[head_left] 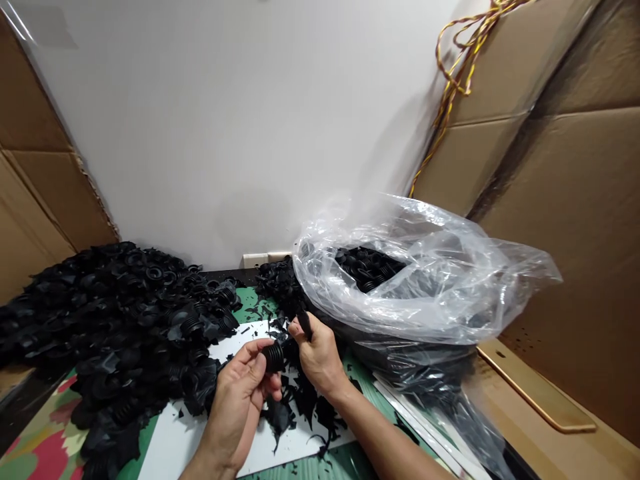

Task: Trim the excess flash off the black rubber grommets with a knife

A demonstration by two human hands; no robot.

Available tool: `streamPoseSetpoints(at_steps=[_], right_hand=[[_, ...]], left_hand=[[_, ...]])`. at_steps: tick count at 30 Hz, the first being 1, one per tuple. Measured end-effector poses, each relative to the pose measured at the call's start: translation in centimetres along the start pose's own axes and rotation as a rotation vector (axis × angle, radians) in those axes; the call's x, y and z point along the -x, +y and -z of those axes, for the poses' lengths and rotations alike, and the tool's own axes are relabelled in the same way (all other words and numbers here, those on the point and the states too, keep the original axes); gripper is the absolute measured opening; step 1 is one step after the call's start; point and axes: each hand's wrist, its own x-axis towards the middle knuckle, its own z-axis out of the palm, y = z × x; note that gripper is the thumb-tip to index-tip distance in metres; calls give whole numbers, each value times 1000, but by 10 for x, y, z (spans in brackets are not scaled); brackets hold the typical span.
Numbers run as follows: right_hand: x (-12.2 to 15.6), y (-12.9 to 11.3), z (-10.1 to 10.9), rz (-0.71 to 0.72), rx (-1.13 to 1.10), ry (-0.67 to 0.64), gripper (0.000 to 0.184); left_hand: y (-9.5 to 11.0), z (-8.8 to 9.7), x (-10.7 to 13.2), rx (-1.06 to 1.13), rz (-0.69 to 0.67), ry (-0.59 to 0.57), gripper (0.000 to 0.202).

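Note:
A ribbed black rubber bellows (pixel 273 358) is pinched between the thumb and fingers of my left hand (pixel 240 383), over a white sheet. Just to its right, my right hand (pixel 320 353) is closed, with a strip of black rubber scrap (pixel 305 325) sticking up out of its fist. More dark material shows between the two hands, and I cannot tell whether it joins the bellows. Torn black scraps (pixel 280 417) lie on the white sheet (pixel 175 443) beneath my hands.
A large heap of black rubber pieces (pixel 125 320) covers the left side. At right stands a clear plastic bag (pixel 425 313) holding ribbed black parts. Cardboard boxes (pixel 575 220) flank both sides, with yellow twisted wire (pixel 445 100) hanging at right. A gold-edged phone-like object (pixel 537 387) lies at right.

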Motion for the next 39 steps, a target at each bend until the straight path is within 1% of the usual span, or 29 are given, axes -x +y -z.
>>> streamPoseSetpoints(at_steps=[5, 9, 12, 15, 18, 21, 23, 24, 25, 26, 27, 31, 33, 34, 35, 37, 39], right_hand=[[5, -3, -1, -52, -75, -87, 25], [6, -5, -1, -111, -167, -113, 28], [7, -5, -1, -135, -235, -121, 30], [6, -3, 2, -161, -301, -92, 35], [2, -2, 10, -231, -395, -14, 42], [-4, -4, 22, -296, -455, 164, 48], [-7, -6, 29, -288, -449, 318, 51], [-9, -7, 32, -267, -437, 374, 51], [-9, -7, 35, -246, -421, 397, 51], [-9, -7, 36, -226, -401, 379, 49], [-8, -7, 36, -203, -373, 329, 46], [1, -11, 29, -78, -171, -13, 28], [4, -15, 25, -1, -78, -136, 17], [6, -16, 24, 31, -47, -171, 13], [7, -18, 23, 57, -26, -186, 13], [7, -19, 22, 100, -1, -164, 17], [7, -19, 22, 128, 4, -113, 13]], left_hand=[[-1, 1, -3, 71, 4, 20, 39], [-1, 1, -4, 93, -8, 37, 34], [0, 0, -5, 65, -14, 55, 31], [2, 0, -6, 69, -23, 87, 24], [3, 1, -8, 89, -53, 118, 15], [6, 4, -8, 121, -80, 162, 11], [11, 6, -7, 136, -96, 201, 10], [14, 7, -5, 137, -99, 210, 10], [18, 7, -3, 133, -100, 210, 11], [21, 7, 0, 127, -99, 200, 12], [24, 6, 2, 121, -96, 187, 13], [30, 3, 9, 93, -91, 133, 15], [29, 3, 9, 87, -91, 104, 16], [28, 3, 9, 87, -91, 89, 16], [27, 3, 8, 87, -89, 77, 16], [26, 3, 7, 86, -83, 57, 17], [26, 3, 6, 81, -71, 48, 18]])
